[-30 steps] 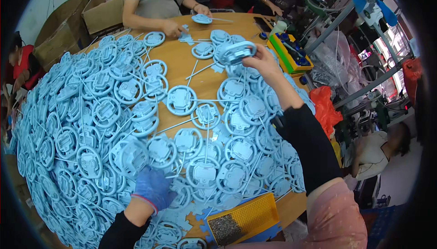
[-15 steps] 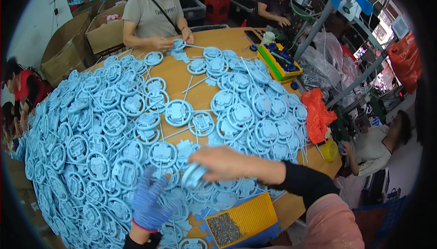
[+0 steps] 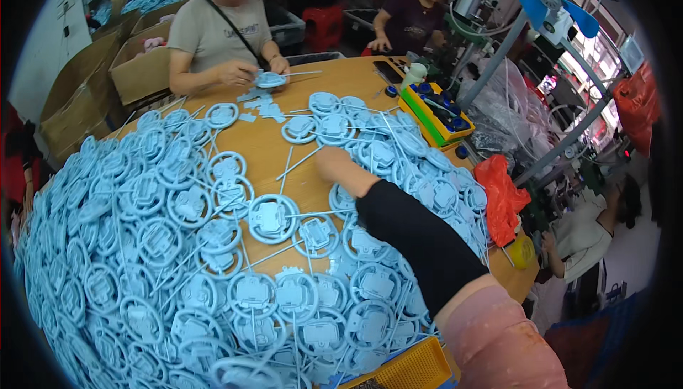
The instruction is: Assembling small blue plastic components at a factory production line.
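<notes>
Blue plastic rings point(image 3: 274, 218), each a moulded wheel with a small part in its centre and a thin straight stalk sticking out, cover nearly the whole round wooden table point(image 3: 341, 79), heaped deepest along its left edge and lying thinner toward the middle and the far edge. They look light, stiff and rather brittle (thin spokes and stalks that would likely snap if bent), so the outer rim seems the safest place to take hold, lifting one flat to keep its stalk from snagging in its neighbours. The right hand point(image 3: 334, 165) reaches out from the near right edge toward the middle of the table, forearm in a black sleeve point(image 3: 420, 246) over a pink one, stretched low across the rings; it comes down among the rings near the centre, beside a loose stalk point(image 3: 299, 163). Its grip is turned away from the camera, so I cannot tell how far it is open or whether it holds anything. The left hand is out of the picture. Across the table, at the far edge, another person's hands point(image 3: 245, 72) work on one ring.
</notes>
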Motion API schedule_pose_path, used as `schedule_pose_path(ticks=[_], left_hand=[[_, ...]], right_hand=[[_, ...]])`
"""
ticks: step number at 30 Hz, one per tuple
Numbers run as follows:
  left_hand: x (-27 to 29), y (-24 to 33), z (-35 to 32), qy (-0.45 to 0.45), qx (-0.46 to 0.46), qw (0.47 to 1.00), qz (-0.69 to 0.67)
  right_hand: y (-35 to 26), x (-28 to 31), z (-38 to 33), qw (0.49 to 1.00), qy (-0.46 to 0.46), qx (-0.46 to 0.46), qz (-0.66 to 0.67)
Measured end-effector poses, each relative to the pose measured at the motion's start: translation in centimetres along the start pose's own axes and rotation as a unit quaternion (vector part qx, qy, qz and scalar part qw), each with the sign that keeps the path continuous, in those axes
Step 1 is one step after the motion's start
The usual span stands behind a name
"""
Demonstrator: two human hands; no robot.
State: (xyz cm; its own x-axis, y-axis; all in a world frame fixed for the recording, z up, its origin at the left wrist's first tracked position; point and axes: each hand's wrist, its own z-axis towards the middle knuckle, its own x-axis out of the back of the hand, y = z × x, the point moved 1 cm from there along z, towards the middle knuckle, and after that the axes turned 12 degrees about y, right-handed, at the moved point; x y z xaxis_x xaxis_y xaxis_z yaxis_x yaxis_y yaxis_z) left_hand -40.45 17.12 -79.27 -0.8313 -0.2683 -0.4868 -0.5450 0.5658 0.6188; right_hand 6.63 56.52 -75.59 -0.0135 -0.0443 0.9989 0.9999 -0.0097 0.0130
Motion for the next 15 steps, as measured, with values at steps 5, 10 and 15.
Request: schedule_pose_path(ticks=[5,10,15], left_hand=[[-6.0,4.1,-2.2,-0.014,-0.067,0.95,-0.305],[-4.7,3.2,-2.3,0.01,-0.075,0.963,-0.26],[-3.8,1.9,-3.2,0.034,-0.034,0.962,-0.268]], right_hand=[[-2.0,-3.9,1.7,0.994,0.057,-0.044,-0.081],[-1.9,-4.3,1.0,0.996,0.077,0.015,-0.04],[-4.0,-1.3,-1.0,0.933,-0.238,-0.057,0.264]])
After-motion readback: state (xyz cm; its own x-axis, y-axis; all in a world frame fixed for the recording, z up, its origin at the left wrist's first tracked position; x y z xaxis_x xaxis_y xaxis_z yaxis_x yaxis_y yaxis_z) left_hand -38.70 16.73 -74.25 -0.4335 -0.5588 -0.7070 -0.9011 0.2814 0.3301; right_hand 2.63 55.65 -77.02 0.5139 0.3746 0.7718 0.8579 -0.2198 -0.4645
